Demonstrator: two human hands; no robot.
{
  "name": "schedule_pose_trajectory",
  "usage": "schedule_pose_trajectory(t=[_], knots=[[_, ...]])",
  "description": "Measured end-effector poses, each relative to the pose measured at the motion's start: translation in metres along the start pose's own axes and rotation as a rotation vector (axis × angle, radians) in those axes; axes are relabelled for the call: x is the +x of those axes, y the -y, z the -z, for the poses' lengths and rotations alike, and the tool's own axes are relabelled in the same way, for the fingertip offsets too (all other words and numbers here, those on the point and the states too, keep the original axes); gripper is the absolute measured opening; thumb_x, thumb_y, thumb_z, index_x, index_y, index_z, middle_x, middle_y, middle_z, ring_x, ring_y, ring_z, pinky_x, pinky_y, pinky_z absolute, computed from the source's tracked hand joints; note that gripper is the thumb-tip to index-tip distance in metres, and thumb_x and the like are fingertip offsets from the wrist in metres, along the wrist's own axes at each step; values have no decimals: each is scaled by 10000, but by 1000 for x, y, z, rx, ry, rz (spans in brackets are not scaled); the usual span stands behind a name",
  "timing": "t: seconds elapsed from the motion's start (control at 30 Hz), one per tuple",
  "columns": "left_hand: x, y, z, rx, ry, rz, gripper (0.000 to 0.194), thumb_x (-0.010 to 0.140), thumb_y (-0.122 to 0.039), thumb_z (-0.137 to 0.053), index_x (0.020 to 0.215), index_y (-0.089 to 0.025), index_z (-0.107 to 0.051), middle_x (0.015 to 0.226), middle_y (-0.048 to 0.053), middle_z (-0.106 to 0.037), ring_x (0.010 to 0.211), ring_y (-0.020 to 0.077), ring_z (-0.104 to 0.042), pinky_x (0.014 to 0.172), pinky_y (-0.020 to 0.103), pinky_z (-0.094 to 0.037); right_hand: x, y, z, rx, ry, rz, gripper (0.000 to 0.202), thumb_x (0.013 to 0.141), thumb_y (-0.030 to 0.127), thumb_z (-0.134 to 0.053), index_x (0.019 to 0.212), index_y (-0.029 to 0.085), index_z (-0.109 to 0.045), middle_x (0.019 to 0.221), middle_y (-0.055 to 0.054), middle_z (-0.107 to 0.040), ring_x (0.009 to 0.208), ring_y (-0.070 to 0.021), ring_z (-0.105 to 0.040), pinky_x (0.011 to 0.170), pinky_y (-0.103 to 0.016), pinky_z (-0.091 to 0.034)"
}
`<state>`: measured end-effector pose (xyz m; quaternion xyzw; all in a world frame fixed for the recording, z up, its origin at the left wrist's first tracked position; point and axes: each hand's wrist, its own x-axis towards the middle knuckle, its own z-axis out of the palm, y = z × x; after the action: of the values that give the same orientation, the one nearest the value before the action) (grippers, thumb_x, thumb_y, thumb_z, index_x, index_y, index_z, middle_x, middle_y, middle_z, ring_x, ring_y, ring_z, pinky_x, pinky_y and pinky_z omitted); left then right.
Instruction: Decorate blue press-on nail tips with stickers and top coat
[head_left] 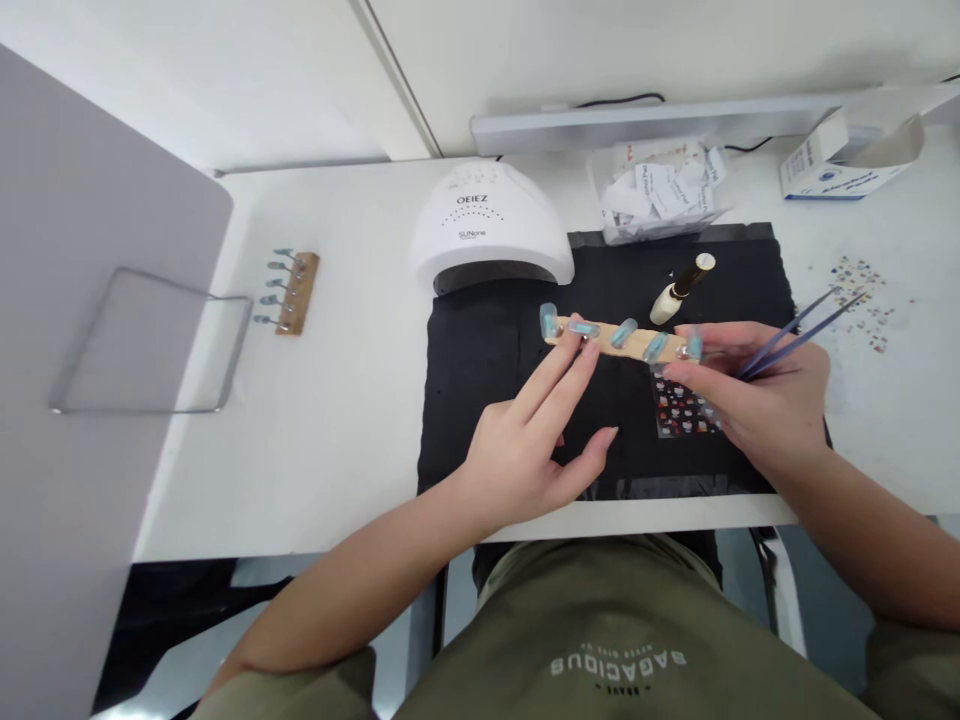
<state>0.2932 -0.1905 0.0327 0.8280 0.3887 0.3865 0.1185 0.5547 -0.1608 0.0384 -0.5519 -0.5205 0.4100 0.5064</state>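
Olive T-shirt (540, 620) fabric sits nearest, below the hands. Between them spans a wooden strip (637, 344) bearing five blue nail tips (623, 333): the right hand (780, 395) pinches one end, tweezers (814, 328) tucked in its grip; the left hand (525, 440), thumb spread, touches beside the second tip. Too firm a press could dislodge it. Beyond both, a clear plastic box (637, 234) holds alcohol-pad sachets (664, 190); a polish bottle (666, 304) holds pale liquid.

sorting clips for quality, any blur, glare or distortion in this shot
Head view: bright, mostly even light; the white table slants at its left end, perhaps wide-angle stretch; the black mat shines faintly along its near edge; left hand and right hand show no obvious motion blur.
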Motion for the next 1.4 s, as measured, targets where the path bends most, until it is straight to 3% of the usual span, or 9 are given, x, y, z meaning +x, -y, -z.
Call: schedule_pose_trajectory(t=[0.17, 0.4, 0.53, 0.7, 0.87, 0.97, 1.07, 1.23, 1.4], knots=[[2, 0, 1, -49, 40, 32, 840, 1125, -295, -711, 1872, -262, -328, 1807, 294, -537, 749, 142, -830, 504, 210, -612, 0, 3, -1, -33, 21, 34, 373, 734, 461, -1117, 1035, 337, -936, 631, 48, -744, 498, -144, -628, 454, -307, -545], [1, -1, -3, 88, 77, 18, 900, 1134, -326, -691, 1898, -217, -227, 1801, 300, -543, 1211, 322, -878, 588, 234, -660, -2, -2, -1, -25, 12, 3, 335, 771, 483, -1092, 1053, 387, -938, 618, 53, -732, 526, -178, -667, 515, -354, -609], [2, -2, -4, 109, 105, 47, 896, 1135, -310, -666, 1898, -223, -206, 1825, 287, -519, 1115, 286, -882, 603, 258, -672, -3, -3, -2, -20, 3, -2, 338, 799, 450, -1081, 1091, 359, -937, 654, 47, -756, 566, -194, -702, 617, -404, -670], [0, -1, -4, 99, 133, 39, 876, 1132, -351, -660, 1879, -167, -240, 1839, 328, -466, 989, 262, -880, 541, 272, -614, -1, -1, -3, -7, 1, 0, 327, 800, 481, -1079, 1082, 385, -942, 644, 57, -754, 490, -145, -621, 534, -346, -605], [-2, 1, -5, 87, 177, 32, 1019, 1117, -462, -673, 1908, -164, -104, 1865, 387, -359, 831, 225, -841, 517, 305, -603, 0, 0, -3, 9, -5, -19, 329, 793, 469, -1085, 1082, 421, -938, 678, 49, -790, 524, -180, -682, 558, -377, -659], [-1, 3, -6, 93, 161, -13, 997, 1129, -426, -660, 1908, -155, -100, 1832, 378, -440, 774, 202, -812, 532, 309, -616, 1, 2, -2, 26, -33, -28, 324, 778, 410, -1093, 1065, 385, -945, 819, 18, -877, 614, -190, -754, 616, -369, -699], [1, 2, -4, 80, 73, -98, 870, 1117, -329, -681, 1861, -106, -289, 1755, 369, -559, 806, 195, -811, 610, 303, -670, 2, 5, -1, 43, -65, -18, 294, 787, 335, -1082, 1051, 308, -955, 939, -34, -921, 723, -194, -812, 701, -344, -721], [5, 0, -1, -59, -124, -17, 553, 1043, -182, -784, 1590, -177, -701, 1324, 144, -822, 743, 118, -731, 691, 247, -674, 2, 4, 0, 47, -101, 18, 311, 768, 385, -1086, 1028, 280, -951, 894, -30, -907, 654, -159, -759, 633, -316, -682], [12, 4, -6, -239, -290, 66, 583, 1078, -92, -752, 1621, -306, -737, 824, -56, -740, 595, 65, -553, 582, 180, -513, -3, 0, -2, 25, -100, 94, 310, 751, 392, -1089, 1023, 333, -953, 661, 48, -777, 511, -119, -625, 478, -271, -550]])
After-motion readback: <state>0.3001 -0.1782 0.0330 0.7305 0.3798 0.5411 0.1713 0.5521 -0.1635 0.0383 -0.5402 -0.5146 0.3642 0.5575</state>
